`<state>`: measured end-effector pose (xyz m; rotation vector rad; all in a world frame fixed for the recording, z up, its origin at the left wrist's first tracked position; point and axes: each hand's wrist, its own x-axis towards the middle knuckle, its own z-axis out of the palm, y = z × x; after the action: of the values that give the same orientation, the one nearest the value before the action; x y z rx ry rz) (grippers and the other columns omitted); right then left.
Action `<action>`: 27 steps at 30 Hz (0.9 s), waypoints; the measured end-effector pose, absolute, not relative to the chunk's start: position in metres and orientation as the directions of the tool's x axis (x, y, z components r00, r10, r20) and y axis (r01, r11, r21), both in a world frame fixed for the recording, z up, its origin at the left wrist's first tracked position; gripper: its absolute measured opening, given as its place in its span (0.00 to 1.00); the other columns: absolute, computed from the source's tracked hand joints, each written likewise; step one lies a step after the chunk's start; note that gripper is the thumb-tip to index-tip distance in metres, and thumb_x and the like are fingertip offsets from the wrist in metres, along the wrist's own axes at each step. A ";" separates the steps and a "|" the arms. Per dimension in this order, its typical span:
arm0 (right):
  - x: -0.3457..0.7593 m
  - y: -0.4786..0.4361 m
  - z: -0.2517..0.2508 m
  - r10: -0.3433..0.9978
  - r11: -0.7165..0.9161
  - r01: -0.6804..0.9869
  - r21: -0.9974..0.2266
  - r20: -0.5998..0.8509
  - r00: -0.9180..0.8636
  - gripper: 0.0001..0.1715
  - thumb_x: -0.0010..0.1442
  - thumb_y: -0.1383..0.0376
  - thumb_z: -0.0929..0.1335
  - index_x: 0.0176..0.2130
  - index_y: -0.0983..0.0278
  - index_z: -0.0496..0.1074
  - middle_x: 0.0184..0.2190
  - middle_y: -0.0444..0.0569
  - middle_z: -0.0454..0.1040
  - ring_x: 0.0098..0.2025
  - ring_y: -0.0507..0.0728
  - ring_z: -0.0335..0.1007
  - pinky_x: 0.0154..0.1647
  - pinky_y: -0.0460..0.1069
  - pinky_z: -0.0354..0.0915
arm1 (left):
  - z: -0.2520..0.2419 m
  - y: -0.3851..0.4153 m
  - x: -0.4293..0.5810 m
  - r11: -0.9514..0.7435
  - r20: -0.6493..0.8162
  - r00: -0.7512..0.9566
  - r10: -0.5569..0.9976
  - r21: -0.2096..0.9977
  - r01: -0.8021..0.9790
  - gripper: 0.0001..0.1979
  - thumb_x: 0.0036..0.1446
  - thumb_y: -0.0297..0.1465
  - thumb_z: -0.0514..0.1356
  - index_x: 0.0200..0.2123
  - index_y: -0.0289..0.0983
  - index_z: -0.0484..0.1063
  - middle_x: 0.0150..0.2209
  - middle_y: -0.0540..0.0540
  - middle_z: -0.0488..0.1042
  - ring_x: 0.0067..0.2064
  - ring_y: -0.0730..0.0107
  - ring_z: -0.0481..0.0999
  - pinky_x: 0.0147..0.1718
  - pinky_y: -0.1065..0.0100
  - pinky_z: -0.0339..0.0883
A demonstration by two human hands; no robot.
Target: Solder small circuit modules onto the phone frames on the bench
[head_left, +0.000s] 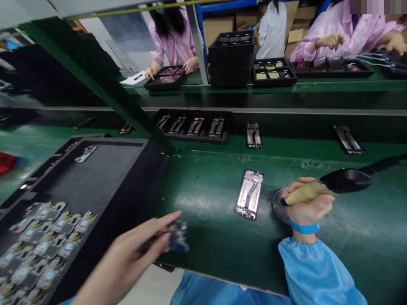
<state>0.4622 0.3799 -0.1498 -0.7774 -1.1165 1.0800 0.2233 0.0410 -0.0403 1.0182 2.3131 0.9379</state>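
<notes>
a phone assembly factory: green conveyor line, parts trays, gowned workers.

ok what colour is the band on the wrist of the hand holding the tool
Bright blue: the wristband sits just above the light-blue sleeve on the right hand, seen in the head view.

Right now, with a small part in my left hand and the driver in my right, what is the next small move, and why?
Probably carry the small part in the left hand rightward to the open phone frame: it lies bare on the green mat, with the right hand holding the electric screwdriver beside it.
</notes>
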 end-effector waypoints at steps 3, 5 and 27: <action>0.465 0.379 -0.156 0.947 0.311 -0.282 -0.907 0.320 0.016 0.41 0.65 0.28 0.60 0.40 0.61 0.73 0.20 0.45 0.69 0.16 0.58 0.65 0.17 0.54 0.63 | -0.105 0.102 0.241 0.467 -0.223 -0.593 0.774 0.833 0.296 0.25 0.65 0.44 0.62 0.62 0.43 0.79 0.32 0.49 0.82 0.34 0.62 0.85 0.39 0.63 0.82; 0.466 0.379 -0.159 0.944 0.316 -0.275 -0.908 0.331 -0.006 0.43 0.65 0.27 0.60 0.42 0.62 0.72 0.21 0.45 0.69 0.17 0.58 0.66 0.18 0.53 0.64 | -0.136 0.131 0.242 0.473 -0.237 -0.628 0.741 0.848 0.239 0.28 0.63 0.42 0.61 0.63 0.38 0.77 0.32 0.48 0.82 0.33 0.61 0.85 0.39 0.61 0.82; 0.467 0.383 -0.167 0.923 0.356 -0.257 -0.898 0.382 -0.055 0.43 0.66 0.28 0.61 0.43 0.64 0.72 0.20 0.45 0.70 0.16 0.58 0.66 0.15 0.53 0.64 | -0.153 0.227 0.230 -0.126 0.274 0.034 0.961 0.324 0.938 0.15 0.78 0.34 0.57 0.63 0.41 0.74 0.62 0.42 0.79 0.61 0.58 0.79 0.61 0.56 0.75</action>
<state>0.4671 0.3831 -0.1670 -0.7018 -1.2585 1.1020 0.2296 0.2273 -0.1530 2.2189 2.0400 0.6665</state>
